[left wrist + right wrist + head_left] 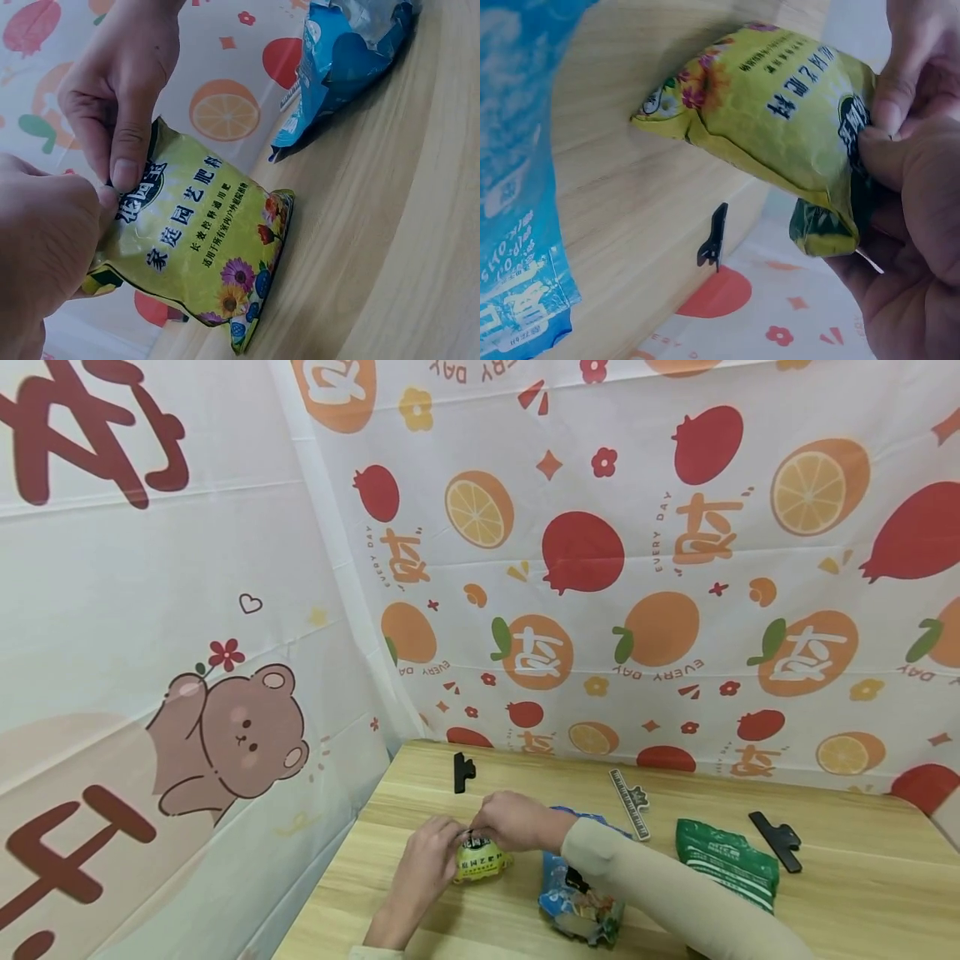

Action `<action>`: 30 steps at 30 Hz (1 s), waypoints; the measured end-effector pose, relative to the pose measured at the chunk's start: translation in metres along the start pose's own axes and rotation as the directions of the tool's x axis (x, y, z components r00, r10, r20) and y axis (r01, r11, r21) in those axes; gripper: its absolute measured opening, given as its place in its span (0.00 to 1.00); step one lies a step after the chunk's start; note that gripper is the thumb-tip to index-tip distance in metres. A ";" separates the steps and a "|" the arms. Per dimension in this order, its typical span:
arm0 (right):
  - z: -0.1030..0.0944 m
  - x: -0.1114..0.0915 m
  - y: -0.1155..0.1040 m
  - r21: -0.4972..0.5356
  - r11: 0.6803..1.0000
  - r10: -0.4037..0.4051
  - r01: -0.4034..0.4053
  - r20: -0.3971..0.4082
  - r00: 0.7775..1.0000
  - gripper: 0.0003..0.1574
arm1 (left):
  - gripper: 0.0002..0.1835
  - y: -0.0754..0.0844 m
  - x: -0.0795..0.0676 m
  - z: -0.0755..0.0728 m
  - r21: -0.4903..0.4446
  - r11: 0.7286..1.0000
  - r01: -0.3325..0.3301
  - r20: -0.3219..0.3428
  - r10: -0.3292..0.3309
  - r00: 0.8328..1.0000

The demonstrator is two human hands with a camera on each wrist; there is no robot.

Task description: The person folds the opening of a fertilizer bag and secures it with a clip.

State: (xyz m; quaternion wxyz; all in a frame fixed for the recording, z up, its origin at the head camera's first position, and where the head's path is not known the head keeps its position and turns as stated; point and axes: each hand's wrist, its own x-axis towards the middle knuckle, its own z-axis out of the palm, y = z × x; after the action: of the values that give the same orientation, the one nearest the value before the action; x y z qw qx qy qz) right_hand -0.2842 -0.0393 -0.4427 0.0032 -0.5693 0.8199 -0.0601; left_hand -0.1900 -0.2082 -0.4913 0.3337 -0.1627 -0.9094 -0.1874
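"Where's the yellow bag [482, 866]?"
"Just below the fingertips, its base seemingly on the table [408, 797]."
"And the fingers?"
"The left hand [431, 860] and right hand [513, 821] pinch its top edge; some fingers are hidden."

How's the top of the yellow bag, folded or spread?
Folded: in the right wrist view, a green flap of the yellow bag doubles back behind its front.

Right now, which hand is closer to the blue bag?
Right. In the head view, the right hand is at the top of the yellow bag, left of the blue bag; the left hand is farther left.
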 end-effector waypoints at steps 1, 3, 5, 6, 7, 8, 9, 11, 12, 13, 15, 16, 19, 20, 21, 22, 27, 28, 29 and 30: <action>0.001 0.000 -0.002 -0.040 0.999 0.000 -0.001 -0.009 1.000 0.11 | 0.06 -0.001 0.000 0.000 0.014 1.000 -0.018 -0.015 0.018 1.000; 0.002 -0.001 -0.004 -0.107 0.994 -0.006 0.003 -0.027 1.000 0.11 | 0.07 -0.003 0.000 0.000 0.037 0.998 -0.046 -0.041 0.048 0.998; 0.003 -0.001 -0.004 -0.126 0.992 -0.019 0.013 -0.044 0.999 0.11 | 0.08 -0.006 -0.001 0.000 0.057 0.996 -0.069 -0.060 0.073 0.996; 0.004 -0.002 -0.004 -0.128 0.992 -0.024 0.018 -0.051 0.998 0.11 | 0.08 -0.007 -0.001 0.000 0.065 0.995 -0.081 -0.067 0.085 0.994; 0.005 -0.002 -0.004 -0.127 0.992 -0.030 0.022 -0.059 0.998 0.11 | 0.09 -0.007 -0.001 0.000 0.076 0.993 -0.091 -0.074 0.097 0.993; 0.005 -0.002 -0.004 -0.129 0.991 -0.036 0.027 -0.067 0.997 0.11 | 0.09 -0.008 -0.002 -0.001 0.089 0.991 -0.101 -0.081 0.108 0.991; 0.006 -0.003 -0.004 -0.136 0.990 -0.047 0.037 -0.077 0.996 0.11 | 0.10 -0.009 -0.003 -0.001 0.100 0.989 -0.110 -0.088 0.118 0.989; 0.007 -0.004 -0.003 -0.144 0.988 -0.062 0.048 -0.094 0.994 0.11 | 0.10 -0.010 -0.004 -0.001 0.121 0.985 -0.126 -0.096 0.138 0.986; 0.008 -0.005 -0.003 -0.153 0.987 -0.070 0.054 -0.102 0.992 0.11 | 0.10 -0.011 -0.004 -0.001 0.133 0.982 -0.134 -0.097 0.148 0.984; 0.008 -0.005 -0.002 -0.164 0.985 -0.075 0.057 -0.109 0.991 0.11 | 0.10 -0.011 -0.005 -0.001 0.146 0.979 -0.142 -0.097 0.157 0.983; 0.008 -0.007 -0.002 -0.194 0.980 -0.079 0.054 -0.123 0.989 0.11 | 0.11 -0.012 -0.006 -0.001 0.164 0.974 -0.153 -0.098 0.171 0.980; 0.008 -0.007 -0.002 -0.204 0.978 -0.076 0.049 -0.126 0.989 0.12 | 0.11 -0.013 -0.006 -0.001 0.171 0.972 -0.159 -0.097 0.177 0.979; 0.006 -0.009 -0.002 -0.226 0.974 -0.057 0.025 -0.134 0.989 0.14 | 0.11 -0.014 -0.006 -0.001 0.184 0.968 -0.170 -0.097 0.190 0.977; 0.006 -0.009 -0.002 -0.229 0.973 -0.049 0.017 -0.135 0.990 0.15 | 0.11 -0.014 -0.006 -0.001 0.185 0.967 -0.173 -0.098 0.193 0.976; 0.005 -0.010 -0.002 -0.230 0.973 -0.042 0.011 -0.132 0.990 0.15 | 0.11 -0.015 -0.006 -0.001 0.185 0.967 -0.176 -0.101 0.197 0.975; 0.005 -0.010 -0.002 -0.223 0.975 -0.038 0.008 -0.128 0.991 0.15 | 0.12 -0.016 -0.006 -0.002 0.173 0.969 -0.178 -0.106 0.198 0.974; 0.004 -0.012 0.000 -0.195 0.980 -0.063 0.043 -0.100 0.993 0.15 | 0.14 -0.020 -0.010 -0.003 0.117 0.971 -0.210 -0.143 0.226 0.964; 0.004 -0.012 0.000 -0.187 0.981 -0.070 0.051 -0.095 0.993 0.15 | 0.14 -0.020 -0.010 -0.003 0.107 0.971 -0.214 -0.146 0.229 0.963; 0.004 -0.013 0.001 -0.182 0.982 -0.075 0.057 -0.091 0.993 0.14 | 0.13 -0.021 -0.011 -0.004 0.108 0.969 -0.220 -0.144 0.234 0.962; 0.004 -0.013 0.002 -0.177 0.982 -0.080 0.063 -0.088 0.993 0.13 | 0.13 -0.021 -0.011 -0.004 0.105 0.969 -0.224 -0.137 0.237 0.962</action>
State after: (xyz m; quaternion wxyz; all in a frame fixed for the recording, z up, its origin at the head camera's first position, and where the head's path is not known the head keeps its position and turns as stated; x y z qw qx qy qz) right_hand -0.2811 -0.0264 -0.4475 -0.0875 -0.5931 0.8002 -0.0156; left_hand -0.1890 -0.2303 -0.5009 0.4270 -0.2381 -0.8643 -0.1184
